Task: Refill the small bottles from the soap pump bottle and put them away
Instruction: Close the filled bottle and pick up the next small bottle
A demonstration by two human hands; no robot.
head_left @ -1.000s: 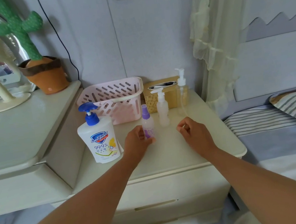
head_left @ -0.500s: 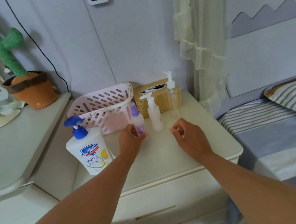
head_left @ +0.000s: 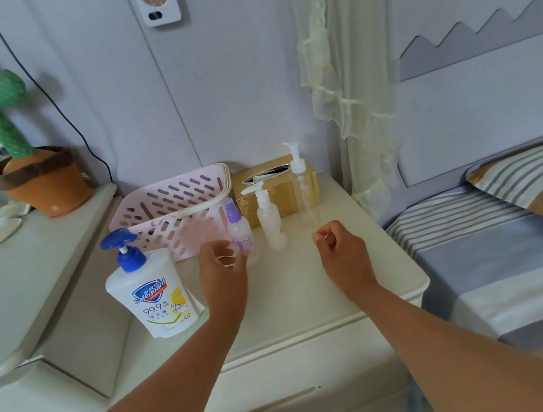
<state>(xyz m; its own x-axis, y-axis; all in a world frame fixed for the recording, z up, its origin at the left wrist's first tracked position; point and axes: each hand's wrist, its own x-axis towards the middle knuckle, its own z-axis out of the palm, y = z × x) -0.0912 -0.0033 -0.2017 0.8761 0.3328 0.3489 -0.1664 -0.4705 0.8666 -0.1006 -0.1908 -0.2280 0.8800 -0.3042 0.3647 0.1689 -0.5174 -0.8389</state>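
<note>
Both hands hover over the nightstand (head_left: pixel 276 309). The left hand (head_left: pixel 222 274) is loosely curled, fingers apart, just short of the purple-capped bottle (head_left: pixel 241 232); the right hand (head_left: pixel 343 253) is curled and holds nothing. The soap pump bottle (head_left: pixel 151 287) stands at left. Behind: a frosted pump bottle (head_left: pixel 270 223), a clear pump bottle (head_left: pixel 302 184), a pink basket (head_left: pixel 176 201) and a tissue box (head_left: pixel 278 187).

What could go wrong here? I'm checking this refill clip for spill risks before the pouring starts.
The three small bottles stand close together: taking the purple-capped bottle with the left hand could knock over the frosted pump bottle beside it. The clear pump bottle is tall and narrow, so it may tip easily. The soap pump bottle stands near the nightstand's left edge, where a nudge might push it off.
</note>
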